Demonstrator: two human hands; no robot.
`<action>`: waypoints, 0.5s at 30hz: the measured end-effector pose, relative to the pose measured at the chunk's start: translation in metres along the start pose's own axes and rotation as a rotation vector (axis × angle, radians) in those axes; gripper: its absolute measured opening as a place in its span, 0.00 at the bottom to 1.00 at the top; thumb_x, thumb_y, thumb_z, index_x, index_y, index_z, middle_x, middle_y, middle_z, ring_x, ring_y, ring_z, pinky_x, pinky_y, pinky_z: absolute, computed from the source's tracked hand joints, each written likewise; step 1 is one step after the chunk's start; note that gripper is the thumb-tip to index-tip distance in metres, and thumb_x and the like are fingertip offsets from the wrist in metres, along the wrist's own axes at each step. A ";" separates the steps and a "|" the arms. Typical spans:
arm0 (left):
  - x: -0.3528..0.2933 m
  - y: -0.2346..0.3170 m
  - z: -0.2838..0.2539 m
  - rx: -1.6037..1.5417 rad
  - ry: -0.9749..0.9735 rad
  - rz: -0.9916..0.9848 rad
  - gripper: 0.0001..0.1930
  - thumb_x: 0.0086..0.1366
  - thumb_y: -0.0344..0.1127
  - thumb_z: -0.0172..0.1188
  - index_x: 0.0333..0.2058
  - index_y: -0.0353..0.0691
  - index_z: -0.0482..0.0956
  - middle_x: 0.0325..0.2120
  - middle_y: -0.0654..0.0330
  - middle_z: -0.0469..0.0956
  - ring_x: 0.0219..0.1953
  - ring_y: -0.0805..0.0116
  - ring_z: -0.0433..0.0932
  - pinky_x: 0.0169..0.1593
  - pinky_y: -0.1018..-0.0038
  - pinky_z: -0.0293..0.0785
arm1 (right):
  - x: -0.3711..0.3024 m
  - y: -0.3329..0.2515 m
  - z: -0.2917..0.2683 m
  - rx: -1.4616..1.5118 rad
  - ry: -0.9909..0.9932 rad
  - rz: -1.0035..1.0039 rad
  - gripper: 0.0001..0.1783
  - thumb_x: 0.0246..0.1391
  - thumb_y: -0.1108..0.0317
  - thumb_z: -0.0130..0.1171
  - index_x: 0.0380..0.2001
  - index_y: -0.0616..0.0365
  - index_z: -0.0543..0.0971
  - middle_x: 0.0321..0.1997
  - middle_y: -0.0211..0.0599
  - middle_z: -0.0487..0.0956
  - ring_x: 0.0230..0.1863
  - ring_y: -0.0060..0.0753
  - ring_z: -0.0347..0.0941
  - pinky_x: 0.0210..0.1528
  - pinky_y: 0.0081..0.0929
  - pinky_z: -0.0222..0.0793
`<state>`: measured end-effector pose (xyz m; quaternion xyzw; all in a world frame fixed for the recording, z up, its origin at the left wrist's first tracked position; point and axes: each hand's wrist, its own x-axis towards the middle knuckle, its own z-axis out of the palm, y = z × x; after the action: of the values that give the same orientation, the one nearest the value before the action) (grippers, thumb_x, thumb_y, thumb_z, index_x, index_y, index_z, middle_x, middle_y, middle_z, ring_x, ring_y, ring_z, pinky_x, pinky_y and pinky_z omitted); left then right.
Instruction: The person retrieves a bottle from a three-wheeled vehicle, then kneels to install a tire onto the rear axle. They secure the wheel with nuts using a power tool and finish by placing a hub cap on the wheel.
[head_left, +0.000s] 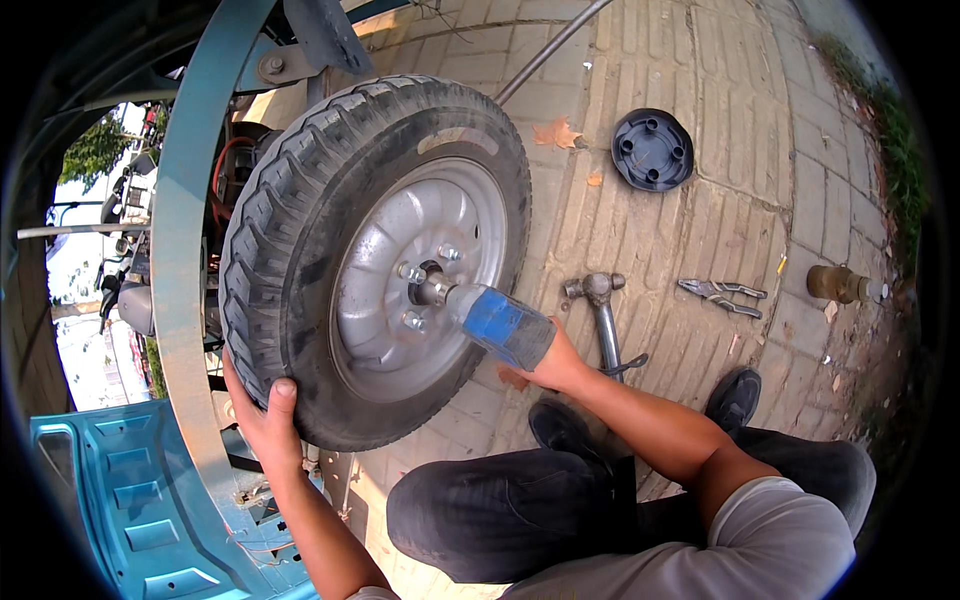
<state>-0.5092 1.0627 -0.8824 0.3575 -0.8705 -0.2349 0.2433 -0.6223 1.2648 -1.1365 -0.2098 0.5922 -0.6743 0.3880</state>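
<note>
Clasping a blue-labelled bottle [497, 322] near its base: right hand [557, 362], nearer the wheel hub [427, 283].
Neck points up-left from grip toward hub; left hand [268, 418] spread against tire [305, 290].

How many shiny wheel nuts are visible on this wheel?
3, around the hub: one nut above right of it, another nut on its left, a third nut below left. More may be hidden behind the bottle.
</note>
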 end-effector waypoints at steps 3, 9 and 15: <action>-0.002 0.000 -0.005 0.026 -0.034 -0.007 0.55 0.47 0.63 0.66 0.63 0.29 0.54 0.61 0.46 0.60 0.63 0.56 0.58 0.65 0.66 0.49 | 0.001 0.037 -0.007 0.095 -0.029 -0.114 0.14 0.48 0.67 0.63 0.39 0.59 0.78 0.32 0.36 0.81 0.29 0.27 0.77 0.34 0.28 0.74; -0.008 -0.013 -0.004 0.035 0.012 0.020 0.56 0.48 0.66 0.64 0.63 0.28 0.54 0.60 0.44 0.60 0.62 0.55 0.58 0.65 0.65 0.49 | -0.008 0.041 -0.012 0.255 0.052 -0.150 0.12 0.49 0.69 0.63 0.38 0.59 0.78 0.32 0.35 0.79 0.34 0.25 0.76 0.37 0.28 0.74; -0.051 -0.082 0.000 -0.107 0.095 0.066 0.51 0.53 0.69 0.56 0.61 0.28 0.57 0.58 0.49 0.62 0.59 0.58 0.61 0.63 0.66 0.51 | -0.008 0.039 -0.026 0.489 0.035 0.092 0.12 0.47 0.72 0.63 0.37 0.61 0.77 0.33 0.34 0.79 0.33 0.27 0.75 0.38 0.27 0.73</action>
<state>-0.4360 1.0484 -0.9436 0.3257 -0.8556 -0.2557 0.3106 -0.6257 1.2878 -1.1778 -0.0706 0.4269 -0.7829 0.4470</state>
